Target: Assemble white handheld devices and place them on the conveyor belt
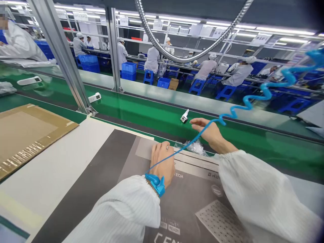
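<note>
My left hand [163, 163], with a blue strap [157, 184] on its wrist, rests on the far part of a grey printed mat [187, 199]; its fingers are curled and hide whatever may be under them. Beyond the mat, my right hand [209, 133] reaches over the green belt [152, 113]. Its fingers are apart, with nothing between them. Just left of its fingertips, a small white device [184, 116] lies on the belt. Crumpled clear plastic [196, 147] sits at the mat's far edge, below my right hand.
A coiled blue cord [265, 92] runs across to the wrist strap. Cardboard [32, 131] lies at the left. White devices [95, 98] sit along the belt, by a metal post [60, 57]. A metal hose [174, 57] hangs above. People in white work beyond.
</note>
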The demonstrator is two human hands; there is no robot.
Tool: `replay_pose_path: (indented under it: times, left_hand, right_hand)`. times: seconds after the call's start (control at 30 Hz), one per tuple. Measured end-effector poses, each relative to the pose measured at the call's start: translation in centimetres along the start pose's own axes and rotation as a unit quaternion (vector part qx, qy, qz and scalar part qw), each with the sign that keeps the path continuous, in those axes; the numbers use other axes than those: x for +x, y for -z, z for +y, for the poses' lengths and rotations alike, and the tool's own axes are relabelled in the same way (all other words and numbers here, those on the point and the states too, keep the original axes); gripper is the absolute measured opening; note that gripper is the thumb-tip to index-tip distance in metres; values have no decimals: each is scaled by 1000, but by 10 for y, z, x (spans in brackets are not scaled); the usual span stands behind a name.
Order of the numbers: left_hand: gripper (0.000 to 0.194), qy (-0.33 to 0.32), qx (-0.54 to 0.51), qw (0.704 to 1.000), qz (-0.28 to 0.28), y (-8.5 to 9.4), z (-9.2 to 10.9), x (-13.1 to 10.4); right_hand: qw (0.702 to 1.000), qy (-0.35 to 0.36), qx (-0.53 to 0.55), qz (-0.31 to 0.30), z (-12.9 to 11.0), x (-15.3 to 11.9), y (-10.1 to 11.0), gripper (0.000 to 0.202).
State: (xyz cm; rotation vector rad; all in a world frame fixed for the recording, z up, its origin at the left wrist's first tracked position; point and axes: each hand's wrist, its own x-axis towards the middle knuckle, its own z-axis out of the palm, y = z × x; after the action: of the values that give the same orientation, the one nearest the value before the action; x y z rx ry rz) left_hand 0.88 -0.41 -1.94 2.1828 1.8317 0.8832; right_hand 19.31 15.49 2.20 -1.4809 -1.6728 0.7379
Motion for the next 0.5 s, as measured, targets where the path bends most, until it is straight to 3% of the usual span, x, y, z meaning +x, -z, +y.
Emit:
replay_pose_path:
  times: [0.1,0.2,0.3,0.4,0.5]
  left_hand:
    - [12,4,-6,1000,-12,1,-2,3]
    - [12,12,-9,1000,-8,1,-4,3]
    - [13,13,-12,1000,8,0,-4,2]
    - [12,19,-37,999,28,0,-4,1]
    - [13,34,-104,991,81,3,-4,4]
  right_hand:
    - [979,48,-197,-10,10,40,-21,38]
    - [970,35,-242,-13,17,56,-48,38]
    - [964,17,-266,-7,18,54,-63,19]
    - [963,25,-268,6,8,38,-59,18]
    - [974,63,-216,13,-14,8,-36,23]
